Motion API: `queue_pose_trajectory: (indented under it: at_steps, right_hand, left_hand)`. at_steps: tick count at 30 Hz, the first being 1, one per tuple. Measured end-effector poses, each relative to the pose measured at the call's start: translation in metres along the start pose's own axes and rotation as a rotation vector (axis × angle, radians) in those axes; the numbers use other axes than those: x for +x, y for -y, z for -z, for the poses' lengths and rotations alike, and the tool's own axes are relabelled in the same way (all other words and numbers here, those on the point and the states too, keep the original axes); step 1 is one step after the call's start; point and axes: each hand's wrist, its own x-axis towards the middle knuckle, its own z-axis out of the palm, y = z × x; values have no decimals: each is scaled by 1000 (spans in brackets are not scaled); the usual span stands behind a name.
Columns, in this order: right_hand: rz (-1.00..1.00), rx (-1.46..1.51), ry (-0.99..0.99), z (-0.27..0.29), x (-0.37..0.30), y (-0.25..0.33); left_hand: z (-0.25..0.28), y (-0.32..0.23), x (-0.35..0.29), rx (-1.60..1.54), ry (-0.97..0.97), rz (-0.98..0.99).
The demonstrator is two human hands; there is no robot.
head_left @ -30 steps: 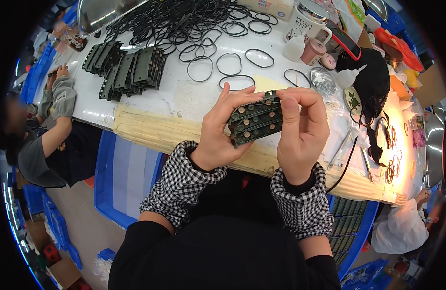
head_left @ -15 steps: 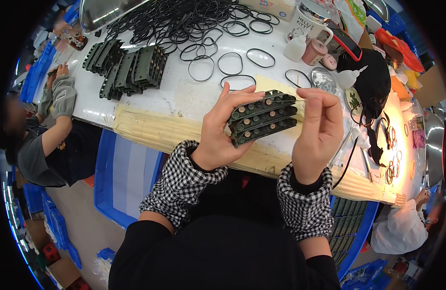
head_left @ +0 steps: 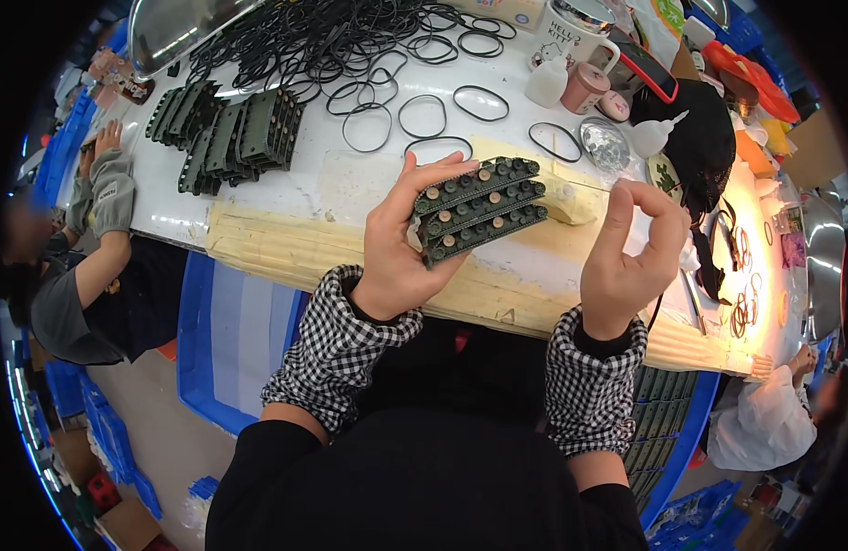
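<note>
Left hand (head_left: 401, 253) around green tracks (head_left: 480, 208)

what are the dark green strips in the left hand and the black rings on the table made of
Dark green strips: likely moulded plastic, matt, with crisp repeated ribs and tan round studs. Black rings: probably rubber, thin dull loops lying limp and slightly uneven on the table.

matt dark-green plastic strips (head_left: 479, 211), black rubber rings (head_left: 422, 117), checked cloth cuffs (head_left: 336, 354)
</note>
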Motion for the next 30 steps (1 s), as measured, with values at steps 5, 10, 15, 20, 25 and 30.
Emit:
queue_pose_trajectory:
  at_steps: [5, 10, 15, 20, 25, 30]
  right_hand:
    - [-209, 640, 110, -17, -13, 29]
    - [-272, 696, 185, -29, -17, 37]
    - [-254, 680, 174, -31, -17, 38]
    - [-246, 650, 177, -31, -17, 40]
    - [-220, 644, 169, -33, -18, 38]
    - [-340, 626, -47, -24, -9, 21]
  left_hand:
    - [0, -1, -1, -2, 1, 7]
    - [-1, 0, -1, 5, -5, -1]
    - [-1, -1, -1, 7, -17, 3]
    - [-1, -1, 0, 7, -20, -4]
    - [0, 0, -1, 28, 12, -14]
    - [3, -1, 0, 47, 76, -16]
